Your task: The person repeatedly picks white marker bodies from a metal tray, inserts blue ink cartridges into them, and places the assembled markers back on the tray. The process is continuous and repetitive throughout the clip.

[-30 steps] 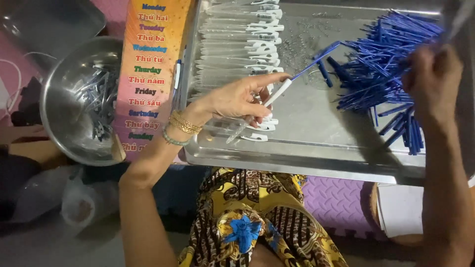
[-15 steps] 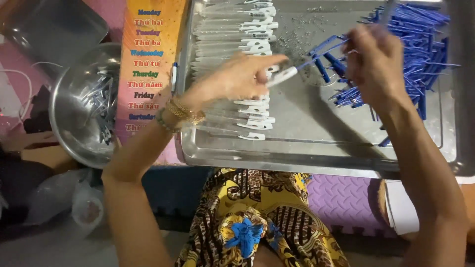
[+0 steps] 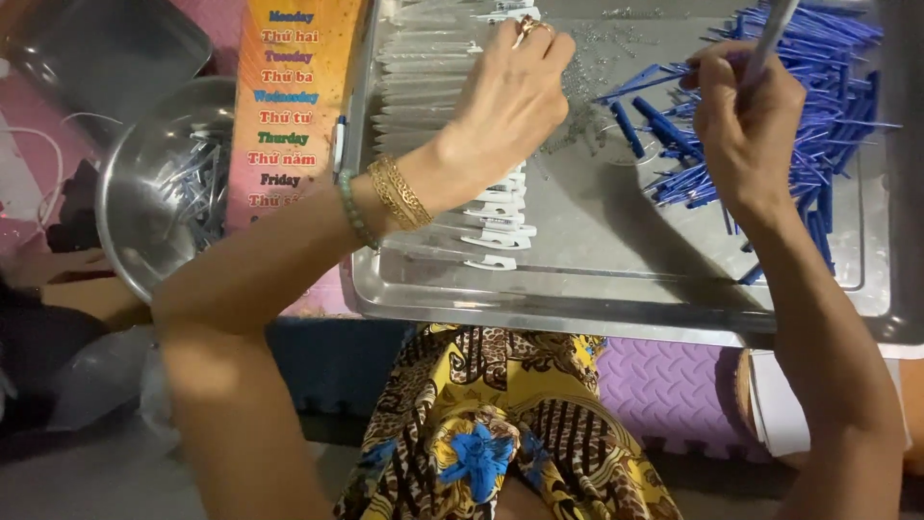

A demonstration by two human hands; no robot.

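Holding a pale pen barrel upright, right hand pinched shut on it above blue refills; left hand, fingers curled (grip contents hidden), over white barrels in steel tray.

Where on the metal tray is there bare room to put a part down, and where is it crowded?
The tray is bare along its near rim and in the middle strip between the row of white barrels and the blue refill heap. The far left and far right are crowded; tiny springs litter the far middle.

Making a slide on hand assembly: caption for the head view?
Left hand over white pen barrels, right hand holding a pen above blue refills.
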